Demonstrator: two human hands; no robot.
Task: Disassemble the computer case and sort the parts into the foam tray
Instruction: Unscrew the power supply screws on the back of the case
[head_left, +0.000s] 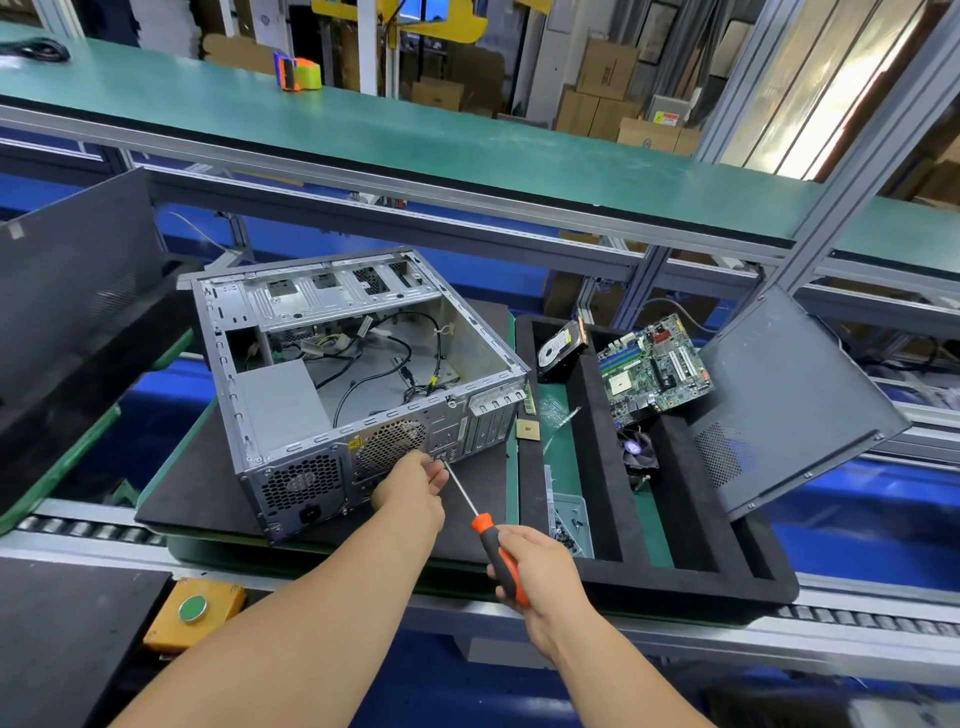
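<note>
So the computer case (358, 384) is lying on its side on a black foam mat (197, 483), open side up, at the left end of the green pallet, and it's already pretty gutted. The foam tray (597, 415) is sitting just to its right. Parts already sorted there: hard drive (561, 351) in the far-left slot, motherboard (654, 366) leaning in the next one over, cooler fan (640, 449) below it, and a clear box of screws (571, 525) near the tray's front-left corner. A CPU chip (528, 429) and a RAM stick (529, 397) are lying on the green strip between case and tray. The side panel (795, 400) is propped against the tray's right edge.

Still inside the case: the power supply (283, 400) plus a mess of loose cables (384, 358).

Right hand (530, 564) is wrapping around the orange-and-black screwdriver (493, 540) handle, with the tip aimed at the rear panel just right of the round fan grille. Left hand (415, 488) is up at that same spot with fingers curled in by the tip, can't tell if it's actually pinching a screw. Probably working on rear-panel screws, so I'd guess the PSU is coming out next.
</note>
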